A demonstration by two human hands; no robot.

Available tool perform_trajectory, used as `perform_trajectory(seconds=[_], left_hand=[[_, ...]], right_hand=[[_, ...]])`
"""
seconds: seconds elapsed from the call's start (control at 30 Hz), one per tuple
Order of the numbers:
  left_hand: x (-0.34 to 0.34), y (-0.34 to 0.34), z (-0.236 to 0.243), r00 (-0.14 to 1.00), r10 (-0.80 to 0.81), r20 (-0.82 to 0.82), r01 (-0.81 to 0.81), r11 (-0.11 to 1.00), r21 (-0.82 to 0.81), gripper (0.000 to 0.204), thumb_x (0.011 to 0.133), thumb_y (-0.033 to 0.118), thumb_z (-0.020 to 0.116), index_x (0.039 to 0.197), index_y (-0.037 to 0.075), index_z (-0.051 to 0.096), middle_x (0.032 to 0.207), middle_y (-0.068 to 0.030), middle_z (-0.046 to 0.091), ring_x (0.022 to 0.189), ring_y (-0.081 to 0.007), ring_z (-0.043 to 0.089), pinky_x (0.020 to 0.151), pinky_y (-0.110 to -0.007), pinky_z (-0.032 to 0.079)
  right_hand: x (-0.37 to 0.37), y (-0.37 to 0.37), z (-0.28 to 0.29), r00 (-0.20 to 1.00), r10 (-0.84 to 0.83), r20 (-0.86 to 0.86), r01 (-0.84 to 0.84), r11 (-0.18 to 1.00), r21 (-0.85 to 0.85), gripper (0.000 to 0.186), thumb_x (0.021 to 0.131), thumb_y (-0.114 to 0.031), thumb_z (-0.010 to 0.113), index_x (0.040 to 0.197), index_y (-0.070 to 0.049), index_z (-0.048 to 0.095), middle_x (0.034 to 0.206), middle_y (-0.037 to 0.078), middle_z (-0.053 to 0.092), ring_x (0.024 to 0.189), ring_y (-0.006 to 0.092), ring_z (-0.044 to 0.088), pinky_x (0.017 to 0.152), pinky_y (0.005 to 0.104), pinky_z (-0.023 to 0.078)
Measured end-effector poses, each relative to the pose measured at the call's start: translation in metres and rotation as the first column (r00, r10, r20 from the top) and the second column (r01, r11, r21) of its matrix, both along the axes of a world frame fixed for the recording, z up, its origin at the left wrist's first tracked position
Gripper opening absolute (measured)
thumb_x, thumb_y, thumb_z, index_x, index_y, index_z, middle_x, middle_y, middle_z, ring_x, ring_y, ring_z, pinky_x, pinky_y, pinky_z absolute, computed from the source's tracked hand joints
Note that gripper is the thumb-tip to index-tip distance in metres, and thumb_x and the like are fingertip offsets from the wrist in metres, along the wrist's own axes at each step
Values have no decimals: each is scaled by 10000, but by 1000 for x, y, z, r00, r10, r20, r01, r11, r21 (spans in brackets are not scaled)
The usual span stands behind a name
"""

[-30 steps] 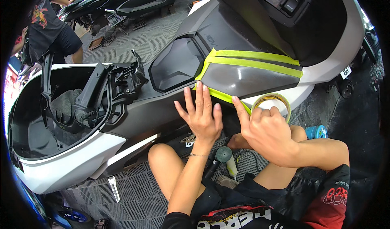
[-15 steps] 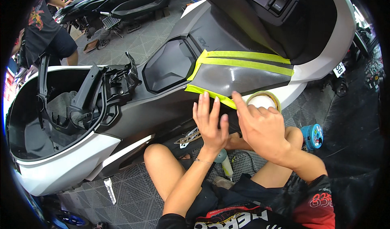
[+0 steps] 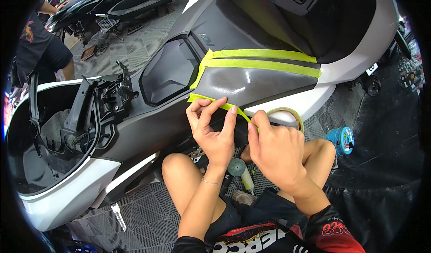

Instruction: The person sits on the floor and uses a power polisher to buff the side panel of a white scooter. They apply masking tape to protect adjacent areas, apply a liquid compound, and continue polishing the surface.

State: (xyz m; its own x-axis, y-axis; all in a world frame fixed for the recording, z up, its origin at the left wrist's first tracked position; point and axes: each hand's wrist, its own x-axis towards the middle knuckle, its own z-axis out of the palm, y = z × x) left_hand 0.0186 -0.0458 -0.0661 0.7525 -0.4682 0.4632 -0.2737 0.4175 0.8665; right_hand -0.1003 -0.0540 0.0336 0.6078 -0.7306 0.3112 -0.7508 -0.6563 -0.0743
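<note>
A yellow-green masking tape strip (image 3: 200,100) runs along the lower edge of a dark grey scooter body panel (image 3: 242,83). My left hand (image 3: 212,134) touches this strip with its fingertips, fingers bent and apart, thumb below the tape. Closed in a pinch, my right hand (image 3: 279,156) grips the strip's right part, which lifts off the panel. Just behind the right knuckles shows the tape roll (image 3: 297,115), partly hidden by that hand. More tape strips (image 3: 265,66) lie across the panel's upper side and down its left edge.
To the left gapes the scooter's storage compartment (image 3: 33,163), with black hinge parts above it. A blue round container (image 3: 344,141) stands right of my knee. Between my legs are a green round object (image 3: 236,167) and a pale bottle (image 3: 247,181). Another person (image 3: 42,51) stands far left.
My view has shifted, so the scooter sits further left. My left fingers have bent onto the tape edge. My right hand has gone from a pointing finger on the panel to pinching the strip.
</note>
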Motion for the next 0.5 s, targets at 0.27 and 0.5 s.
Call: perform_trajectory(seconds=[0.27, 0.5], left_hand=[[7, 4, 1, 994, -93, -63, 94, 995, 18, 240, 813, -42, 809, 984, 19, 651, 1164, -58, 482, 1110, -153, 516, 995, -287, 435], [8, 4, 5, 996, -65, -63, 70, 994, 80, 265, 783, 25, 850, 871, 48, 601, 1113, -88, 491, 1115, -239, 497, 1019, -335, 379]], right_hand=[[4, 4, -10, 999, 35, 0, -35, 998, 52, 125, 922, -180, 658, 934, -85, 578, 535, 61, 620, 462, 265, 653, 460, 386, 506], [-14, 33, -26, 948, 248, -202, -237, 969, 76, 134, 846, -143, 669, 936, -100, 580, 540, 42, 591, 470, 227, 645, 467, 354, 474]])
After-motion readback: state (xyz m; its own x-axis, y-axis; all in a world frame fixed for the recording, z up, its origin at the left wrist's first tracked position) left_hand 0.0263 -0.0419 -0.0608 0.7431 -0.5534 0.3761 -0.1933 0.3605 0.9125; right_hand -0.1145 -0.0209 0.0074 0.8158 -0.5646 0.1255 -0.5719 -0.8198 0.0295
